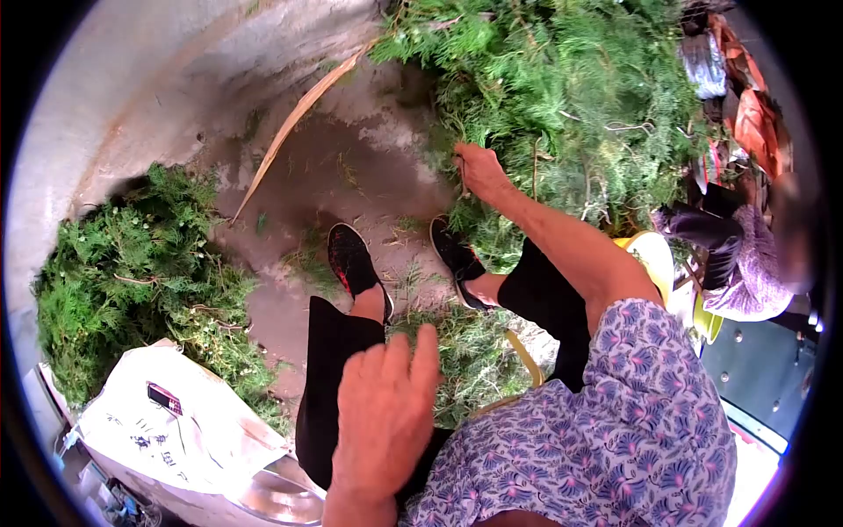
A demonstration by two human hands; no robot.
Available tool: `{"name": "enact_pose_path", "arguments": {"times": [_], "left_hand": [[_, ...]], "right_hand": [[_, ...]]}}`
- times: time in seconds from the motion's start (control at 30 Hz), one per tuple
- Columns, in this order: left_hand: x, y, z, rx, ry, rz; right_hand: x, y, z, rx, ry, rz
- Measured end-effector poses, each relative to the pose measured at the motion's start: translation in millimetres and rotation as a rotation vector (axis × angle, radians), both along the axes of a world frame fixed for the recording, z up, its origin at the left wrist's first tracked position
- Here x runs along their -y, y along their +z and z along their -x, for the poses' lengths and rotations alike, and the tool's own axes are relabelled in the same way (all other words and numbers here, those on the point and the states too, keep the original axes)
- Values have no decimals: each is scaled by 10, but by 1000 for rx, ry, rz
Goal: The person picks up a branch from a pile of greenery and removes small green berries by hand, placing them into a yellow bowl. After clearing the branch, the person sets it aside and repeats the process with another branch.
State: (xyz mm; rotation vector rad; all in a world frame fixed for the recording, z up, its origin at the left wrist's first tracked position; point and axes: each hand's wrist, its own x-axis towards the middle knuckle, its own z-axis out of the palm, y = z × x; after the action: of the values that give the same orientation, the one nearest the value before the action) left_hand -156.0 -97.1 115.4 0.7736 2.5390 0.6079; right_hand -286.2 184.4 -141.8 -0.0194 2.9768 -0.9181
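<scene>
My right hand [481,172] is reached out at the left edge of a large heap of green leafy branches [580,97]. Its fingers are closed, and what they grip is too small to make out. My left hand [386,408] is above my lap with its back to the camera. One finger is stretched out and the others are partly bent; nothing shows in it. More cut sprigs [479,369] lie on the ground between my legs.
Another green heap [132,272] lies at the left, beside a white sack [176,422] with a phone [164,398] on it. A long dry strip [303,114] crosses the floor. At the right are another person's patterned clothing [755,263], a yellow-rimmed container [654,255] and orange bags [757,127].
</scene>
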Motion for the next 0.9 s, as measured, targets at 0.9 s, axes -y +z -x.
{"name": "enact_pose_path", "arguments": {"times": [0.9], "left_hand": [[-778, 193, -885, 895, 365, -1584]], "right_hand": [[534, 2516, -2959, -630, 406, 381]]}}
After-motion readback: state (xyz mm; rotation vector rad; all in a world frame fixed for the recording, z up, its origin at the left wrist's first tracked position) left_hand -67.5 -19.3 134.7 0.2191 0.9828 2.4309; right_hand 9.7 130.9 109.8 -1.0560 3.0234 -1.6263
